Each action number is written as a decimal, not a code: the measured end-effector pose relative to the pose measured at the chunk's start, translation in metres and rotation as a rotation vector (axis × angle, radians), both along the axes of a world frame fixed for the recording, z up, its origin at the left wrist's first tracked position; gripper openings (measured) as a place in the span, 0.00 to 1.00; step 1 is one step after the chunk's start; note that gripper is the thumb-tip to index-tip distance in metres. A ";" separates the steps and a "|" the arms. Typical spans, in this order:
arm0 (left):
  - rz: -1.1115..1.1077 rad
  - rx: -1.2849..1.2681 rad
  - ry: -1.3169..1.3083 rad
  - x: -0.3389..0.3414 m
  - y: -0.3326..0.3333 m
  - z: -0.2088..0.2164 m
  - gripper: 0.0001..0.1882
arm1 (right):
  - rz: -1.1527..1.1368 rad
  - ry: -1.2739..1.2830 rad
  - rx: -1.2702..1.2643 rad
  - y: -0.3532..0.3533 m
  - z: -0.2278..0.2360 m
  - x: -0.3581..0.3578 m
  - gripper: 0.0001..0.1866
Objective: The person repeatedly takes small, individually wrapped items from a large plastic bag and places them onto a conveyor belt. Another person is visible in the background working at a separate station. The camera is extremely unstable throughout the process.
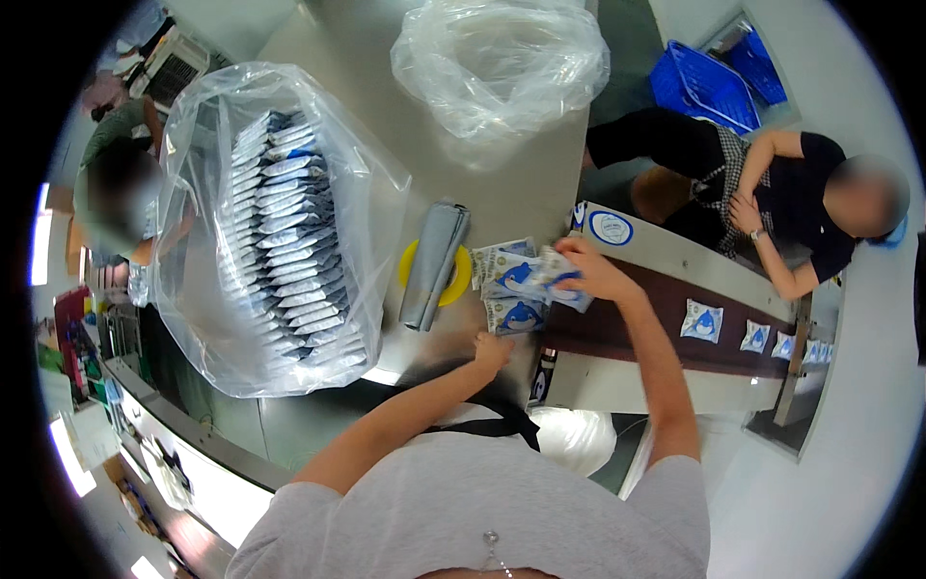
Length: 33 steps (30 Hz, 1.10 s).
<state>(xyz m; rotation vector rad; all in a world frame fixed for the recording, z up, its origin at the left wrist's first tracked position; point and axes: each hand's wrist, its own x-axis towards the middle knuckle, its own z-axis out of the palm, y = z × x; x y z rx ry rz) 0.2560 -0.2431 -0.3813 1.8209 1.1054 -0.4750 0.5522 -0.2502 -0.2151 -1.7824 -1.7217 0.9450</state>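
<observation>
My right hand grips a small white and blue packet at the end of the dark conveyor belt. A loose pile of the same packets lies on the grey table just left of that hand. My left hand rests on the table edge below the pile, touching the lowest packet, fingers curled. Further packets ride on the belt to the right.
A large clear bag holds several rows of stacked packets at left. A grey roll lies on a yellow disc. An empty clear bag sits at the back. A seated person is beyond the belt, blue baskets behind.
</observation>
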 end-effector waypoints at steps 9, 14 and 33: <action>-0.710 0.999 -0.387 0.007 0.030 0.074 0.22 | 0.169 -0.598 -0.373 0.096 -0.047 -0.081 0.56; -0.687 0.940 -0.247 -0.009 0.020 0.073 0.22 | 0.011 -0.468 -0.351 0.066 -0.040 -0.119 0.46; -0.076 -0.194 -0.557 -0.174 0.116 0.216 0.23 | -0.642 0.290 -0.357 -0.005 -0.003 -0.226 0.35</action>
